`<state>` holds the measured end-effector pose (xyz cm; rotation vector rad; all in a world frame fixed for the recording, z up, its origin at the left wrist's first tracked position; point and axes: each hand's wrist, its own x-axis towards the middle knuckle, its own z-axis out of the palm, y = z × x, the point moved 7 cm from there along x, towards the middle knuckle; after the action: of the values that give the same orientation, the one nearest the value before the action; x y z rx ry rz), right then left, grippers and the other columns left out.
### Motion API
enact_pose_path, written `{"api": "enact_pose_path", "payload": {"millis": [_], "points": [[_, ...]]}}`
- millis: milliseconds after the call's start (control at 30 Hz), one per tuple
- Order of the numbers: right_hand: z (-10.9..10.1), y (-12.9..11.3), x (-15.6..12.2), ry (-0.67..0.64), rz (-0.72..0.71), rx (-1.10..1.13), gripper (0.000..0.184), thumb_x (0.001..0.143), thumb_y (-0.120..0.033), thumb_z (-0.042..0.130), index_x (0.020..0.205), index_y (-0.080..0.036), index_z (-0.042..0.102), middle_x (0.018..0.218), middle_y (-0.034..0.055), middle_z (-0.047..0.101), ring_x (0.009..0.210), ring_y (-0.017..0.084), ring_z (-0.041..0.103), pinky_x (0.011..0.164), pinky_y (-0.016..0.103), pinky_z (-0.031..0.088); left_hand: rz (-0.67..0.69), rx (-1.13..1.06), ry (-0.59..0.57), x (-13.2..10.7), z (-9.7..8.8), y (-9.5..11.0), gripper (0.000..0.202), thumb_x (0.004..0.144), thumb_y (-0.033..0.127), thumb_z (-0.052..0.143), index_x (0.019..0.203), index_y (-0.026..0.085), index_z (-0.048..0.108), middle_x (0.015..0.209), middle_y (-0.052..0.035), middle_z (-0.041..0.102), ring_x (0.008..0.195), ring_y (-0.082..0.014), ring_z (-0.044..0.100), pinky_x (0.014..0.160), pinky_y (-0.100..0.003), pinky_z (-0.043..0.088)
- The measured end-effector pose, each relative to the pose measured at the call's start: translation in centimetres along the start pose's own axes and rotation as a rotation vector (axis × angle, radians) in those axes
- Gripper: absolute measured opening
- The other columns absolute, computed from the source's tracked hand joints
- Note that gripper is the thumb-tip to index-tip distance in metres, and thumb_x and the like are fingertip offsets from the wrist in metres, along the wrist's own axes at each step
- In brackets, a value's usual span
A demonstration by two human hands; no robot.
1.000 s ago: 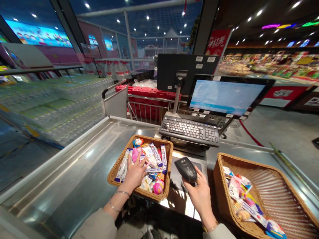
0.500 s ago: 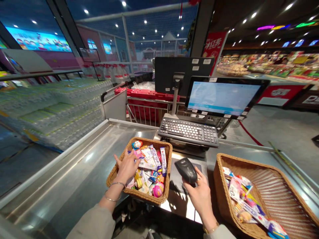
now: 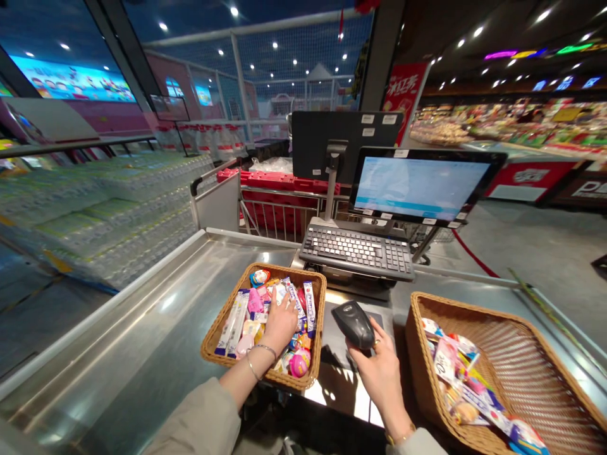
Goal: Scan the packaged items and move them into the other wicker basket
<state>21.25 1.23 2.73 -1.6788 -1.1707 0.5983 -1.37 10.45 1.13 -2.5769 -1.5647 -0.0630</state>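
Note:
In the head view, my left hand [image 3: 281,323] reaches into the left wicker basket [image 3: 208,338], fingers apart and their tips on a white packet [image 3: 279,292]. Around it lie wrapped sweets: white-and-blue sticks [image 3: 233,323] at the left, an upright stick pack [image 3: 310,308] at the right, and a round pink sweet [image 3: 300,363] at the near corner. My right hand [image 3: 380,371] is closed around a black barcode scanner [image 3: 353,323], held between the two baskets. My left hand covers the sweets beneath it.
A second wicker basket [image 3: 535,354] with several sweets stands at the right on the metal counter [image 3: 156,322]. Behind are a keyboard [image 3: 358,249], a lit screen [image 3: 420,186] and a dark monitor [image 3: 346,142]. Beyond the counter stands a metal cart [image 3: 279,205].
My left hand has moved right across the left basket, uncovering the white-and-blue sticks and pink sweets at its left side. My right hand still holds the scanner in nearly the same place.

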Motion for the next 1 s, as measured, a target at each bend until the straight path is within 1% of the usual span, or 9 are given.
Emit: {"api": "enact_pose_path", "payload": {"millis": [167,267,367,500,567,633,733,867,1000], "points": [[-0.6,-0.1,0.0,0.018,0.005,0.026,0.029,0.063,-0.038,0.069,0.086,-0.023,0.079,0.121,0.0097,0.071,0.130,0.034,0.054,0.107,0.046,0.045,-0.016,-0.012,0.008,1.2,0.3,1.2,0.033,0.085,0.003,0.045,0.087,0.019,0.074,0.087,-0.0119,0.076,0.102,-0.0317,0.066,0.121,-0.063,0.001],[-1.0,0.0,0.1,0.019,0.013,0.022,0.030,0.064,-0.038,0.069,0.088,-0.022,0.079,0.123,0.0096,0.070,0.130,0.033,0.055,0.107,0.045,0.045,-0.023,-0.039,0.025,1.8,-0.7,1.4,0.032,0.085,0.003,0.045,0.087,0.018,0.072,0.081,-0.0114,0.075,0.093,-0.0309,0.067,0.120,-0.060,0.010],[-1.3,0.1,0.1,0.035,0.014,0.014,0.031,0.064,-0.038,0.069,0.090,-0.022,0.079,0.126,0.0101,0.068,0.129,0.033,0.055,0.107,0.044,0.046,-0.024,-0.058,0.057,2.7,-3.2,0.8,0.023,0.089,0.011,0.048,0.091,0.018,0.070,0.087,-0.0110,0.075,0.095,-0.0301,0.066,0.116,-0.059,0.020],[-1.3,0.4,0.2,0.049,0.009,0.025,0.032,0.064,-0.037,0.071,0.091,-0.022,0.078,0.127,0.0105,0.068,0.129,0.033,0.055,0.108,0.045,0.045,-0.213,-0.314,0.312,3.7,-8.5,-3.2,0.018,0.094,0.032,0.052,0.099,0.022,0.066,0.094,-0.0065,0.075,0.097,-0.0259,0.067,0.106,-0.049,0.038],[-1.1,0.4,0.2,0.040,0.009,0.029,0.033,0.064,-0.036,0.071,0.093,-0.023,0.079,0.127,0.0100,0.068,0.129,0.032,0.055,0.108,0.045,0.045,-0.379,-0.495,0.394,3.5,-9.3,-6.1,0.020,0.092,0.036,0.055,0.104,0.023,0.063,0.098,-0.0055,0.074,0.094,-0.0233,0.069,0.090,-0.038,0.048],[-1.1,0.3,0.2,0.033,0.004,0.035,0.032,0.065,-0.036,0.070,0.093,-0.023,0.079,0.125,0.0093,0.069,0.130,0.032,0.054,0.108,0.044,0.045,-0.524,-0.631,0.436,2.8,-8.4,-8.6,0.023,0.088,0.037,0.057,0.105,0.023,0.059,0.098,-0.0050,0.074,0.092,-0.0223,0.070,0.081,-0.033,0.051],[-1.0,-0.1,0.2,0.022,-0.005,0.042,0.031,0.066,-0.038,0.070,0.091,-0.023,0.079,0.124,0.0094,0.070,0.131,0.032,0.053,0.107,0.044,0.046,-0.582,-0.689,0.427,1.4,-5.5,-10.5,0.024,0.086,0.033,0.056,0.107,0.021,0.055,0.098,-0.0052,0.074,0.091,-0.0203,0.072,0.080,-0.032,0.053],[-0.8,-0.2,0.3,0.012,0.003,0.036,0.031,0.066,-0.039,0.069,0.090,-0.023,0.079,0.124,0.0100,0.070,0.130,0.033,0.054,0.108,0.045,0.045,-0.620,-0.637,0.357,-0.8,-1.5,-11.3,0.013,0.085,0.029,0.054,0.095,0.021,0.058,0.093,-0.0058,0.074,0.088,-0.0212,0.071,0.079,-0.033,0.054],[-0.5,-0.2,0.4,-0.003,0.011,0.019,0.032,0.066,-0.038,0.069,0.092,-0.023,0.079,0.128,0.0102,0.068,0.131,0.033,0.053,0.109,0.047,0.043,-0.577,-0.537,0.278,-2.1,-0.1,-10.8,0.014,0.086,0.025,0.052,0.089,0.021,0.065,0.100,-0.0077,0.073,0.095,-0.0234,0.068,0.087,-0.037,0.051]]}}
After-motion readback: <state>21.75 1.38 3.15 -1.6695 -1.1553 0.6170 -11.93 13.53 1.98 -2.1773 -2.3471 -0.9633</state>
